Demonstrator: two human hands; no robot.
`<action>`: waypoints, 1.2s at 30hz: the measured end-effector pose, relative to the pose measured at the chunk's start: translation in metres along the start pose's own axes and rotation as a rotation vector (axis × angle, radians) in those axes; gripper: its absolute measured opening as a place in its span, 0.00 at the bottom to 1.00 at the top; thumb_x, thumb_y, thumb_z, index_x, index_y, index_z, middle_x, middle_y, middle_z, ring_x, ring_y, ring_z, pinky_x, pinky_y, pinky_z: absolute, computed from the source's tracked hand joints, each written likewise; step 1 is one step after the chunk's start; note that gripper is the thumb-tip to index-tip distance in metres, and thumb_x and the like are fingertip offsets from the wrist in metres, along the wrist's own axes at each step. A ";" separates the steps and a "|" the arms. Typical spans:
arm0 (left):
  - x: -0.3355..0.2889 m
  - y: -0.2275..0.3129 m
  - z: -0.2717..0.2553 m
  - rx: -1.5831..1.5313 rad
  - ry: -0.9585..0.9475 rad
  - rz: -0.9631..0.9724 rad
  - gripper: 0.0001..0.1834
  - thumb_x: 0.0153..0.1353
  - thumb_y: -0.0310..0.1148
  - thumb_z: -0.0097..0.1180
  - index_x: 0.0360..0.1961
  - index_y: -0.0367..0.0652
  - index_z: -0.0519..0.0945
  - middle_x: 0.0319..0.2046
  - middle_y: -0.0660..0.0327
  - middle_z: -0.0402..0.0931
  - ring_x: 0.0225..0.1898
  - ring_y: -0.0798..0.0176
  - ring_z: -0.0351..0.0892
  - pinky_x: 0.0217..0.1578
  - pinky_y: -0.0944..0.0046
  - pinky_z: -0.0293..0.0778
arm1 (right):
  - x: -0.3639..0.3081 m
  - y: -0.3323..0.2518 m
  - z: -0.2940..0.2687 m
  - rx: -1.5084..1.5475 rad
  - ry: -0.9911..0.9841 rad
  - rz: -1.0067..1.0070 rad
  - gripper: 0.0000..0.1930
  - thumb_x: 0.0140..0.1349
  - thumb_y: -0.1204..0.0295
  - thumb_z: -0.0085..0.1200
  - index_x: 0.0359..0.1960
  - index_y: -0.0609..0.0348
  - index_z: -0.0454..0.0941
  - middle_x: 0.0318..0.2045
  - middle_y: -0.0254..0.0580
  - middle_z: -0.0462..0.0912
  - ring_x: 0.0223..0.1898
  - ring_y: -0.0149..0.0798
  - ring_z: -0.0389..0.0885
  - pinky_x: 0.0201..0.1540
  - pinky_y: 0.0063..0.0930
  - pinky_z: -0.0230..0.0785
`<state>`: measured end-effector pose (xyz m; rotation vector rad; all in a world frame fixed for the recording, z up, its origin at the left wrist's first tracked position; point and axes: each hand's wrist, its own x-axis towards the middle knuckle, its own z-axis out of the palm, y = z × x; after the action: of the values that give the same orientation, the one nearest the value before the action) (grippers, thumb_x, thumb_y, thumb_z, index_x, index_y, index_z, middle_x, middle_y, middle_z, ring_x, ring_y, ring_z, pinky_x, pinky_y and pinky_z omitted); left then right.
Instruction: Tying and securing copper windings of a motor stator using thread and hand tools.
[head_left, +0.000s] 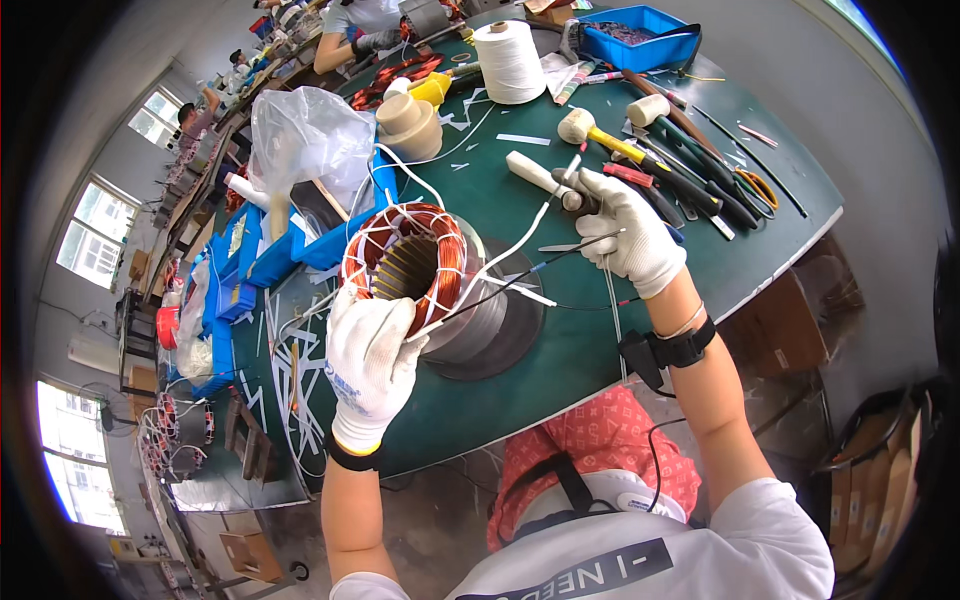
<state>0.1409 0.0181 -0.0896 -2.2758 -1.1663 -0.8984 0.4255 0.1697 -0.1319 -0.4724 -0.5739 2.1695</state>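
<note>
A motor stator (470, 335) with copper windings (448, 262) laced in white cord stands on a dark round base (500, 345). My left hand (370, 350), in a white glove, grips the near left rim of the windings. White-sleeved and dark leads run from the stator to the right. My right hand (637, 235), gloved too with grey fingertips, is closed around a white-sleeved lead wire (525, 238) to the right of the stator. A dark lead (535, 268) crosses near its palm. Beside those fingers is a pale flat-ended stick (530, 170); whether they touch it I cannot tell.
Mallets (577, 126), pliers and other hand tools lie at the right of the green table (560, 370). White twine (508, 62) and a blue tray (640, 38) stand behind. Blue bins (275, 258), a plastic bag (308, 140) and white strips (310, 400) are left. A co-worker (360, 25) sits opposite.
</note>
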 end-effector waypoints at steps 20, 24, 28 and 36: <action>-0.003 0.000 -0.001 0.019 0.008 0.012 0.17 0.56 0.35 0.62 0.44 0.38 0.78 0.37 0.56 0.77 0.39 0.51 0.76 0.55 0.40 0.69 | -0.007 -0.003 0.008 -0.274 0.154 -0.063 0.13 0.66 0.61 0.56 0.42 0.59 0.75 0.23 0.27 0.70 0.13 0.16 0.56 0.12 0.12 0.43; -0.001 0.000 0.001 0.017 0.011 0.010 0.17 0.56 0.35 0.62 0.44 0.38 0.78 0.37 0.56 0.77 0.39 0.51 0.76 0.55 0.40 0.69 | -0.011 -0.010 0.004 -0.247 0.031 -0.038 0.13 0.66 0.61 0.56 0.42 0.59 0.75 0.24 0.26 0.70 0.14 0.16 0.55 0.13 0.11 0.43; -0.001 0.000 0.000 0.020 0.013 0.011 0.17 0.56 0.36 0.62 0.44 0.38 0.79 0.37 0.56 0.77 0.39 0.51 0.76 0.55 0.40 0.69 | -0.013 -0.006 0.004 -0.380 0.064 -0.060 0.15 0.66 0.62 0.57 0.44 0.61 0.75 0.26 0.26 0.68 0.15 0.15 0.55 0.14 0.11 0.44; -0.001 -0.001 0.000 0.010 -0.021 0.014 0.18 0.60 0.38 0.62 0.46 0.39 0.78 0.40 0.55 0.77 0.41 0.49 0.78 0.56 0.39 0.69 | -0.014 0.001 0.002 -0.382 -0.093 -0.046 0.15 0.64 0.66 0.60 0.45 0.65 0.75 0.26 0.27 0.70 0.15 0.15 0.54 0.14 0.12 0.44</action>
<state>0.1396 0.0178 -0.0901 -2.2883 -1.1598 -0.8633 0.4323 0.1573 -0.1291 -0.5557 -1.0493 2.0494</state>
